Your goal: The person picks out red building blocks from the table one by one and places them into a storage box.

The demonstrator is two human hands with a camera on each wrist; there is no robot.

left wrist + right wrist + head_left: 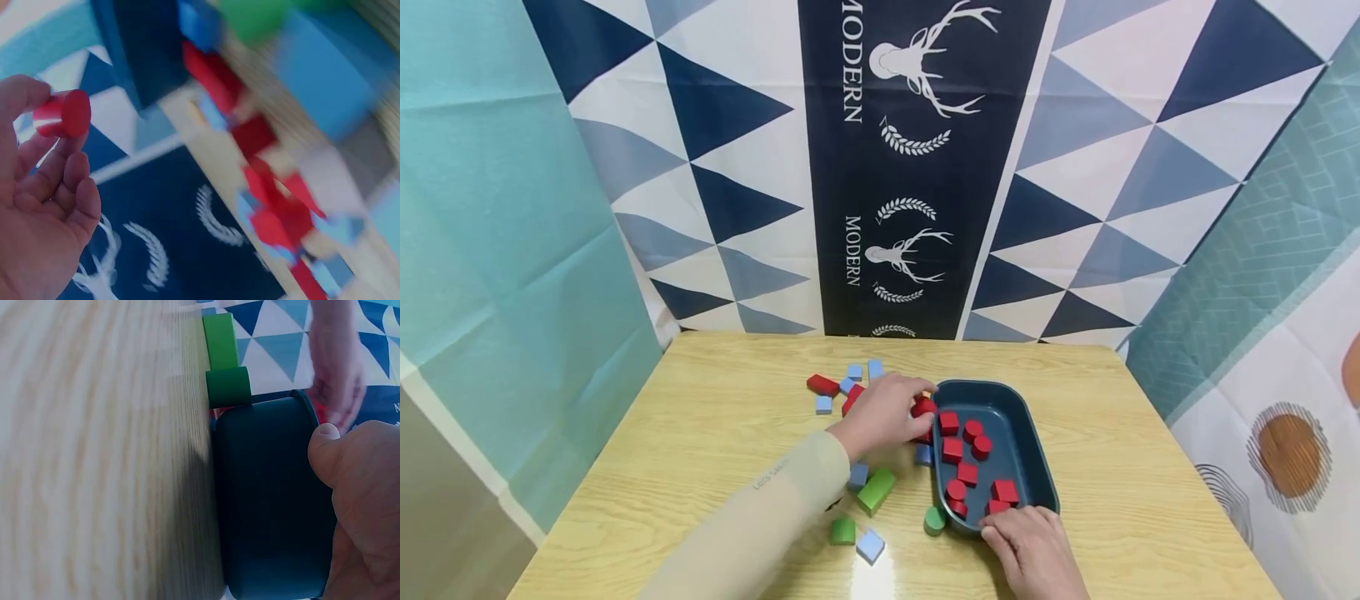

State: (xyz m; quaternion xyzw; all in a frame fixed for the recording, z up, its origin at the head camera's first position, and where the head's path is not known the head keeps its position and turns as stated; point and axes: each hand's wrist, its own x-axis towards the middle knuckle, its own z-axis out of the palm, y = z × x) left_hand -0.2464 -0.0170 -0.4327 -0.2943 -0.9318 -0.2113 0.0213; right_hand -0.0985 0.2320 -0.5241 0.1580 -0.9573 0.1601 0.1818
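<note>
My left hand [887,414] pinches a red cylinder block [64,114] between thumb and fingers, close to the left rim of a dark teal tray [1032,450]. Inside the tray lie several red blocks, both cubes [952,451] and cylinders [973,430]. At the near end of the tray, my right hand [1036,550] grips the rim, its thumb [326,440] over the edge in the right wrist view. Behind and partly hidden by the left hand are more red blocks [854,396].
Left of the tray lie a green block [876,491], a green half-round block [842,531] and several light blue blocks [871,546]. A green cylinder [934,521] stands against the tray's near left corner. Patterned cloth [737,167] hangs behind the wooden table [647,467].
</note>
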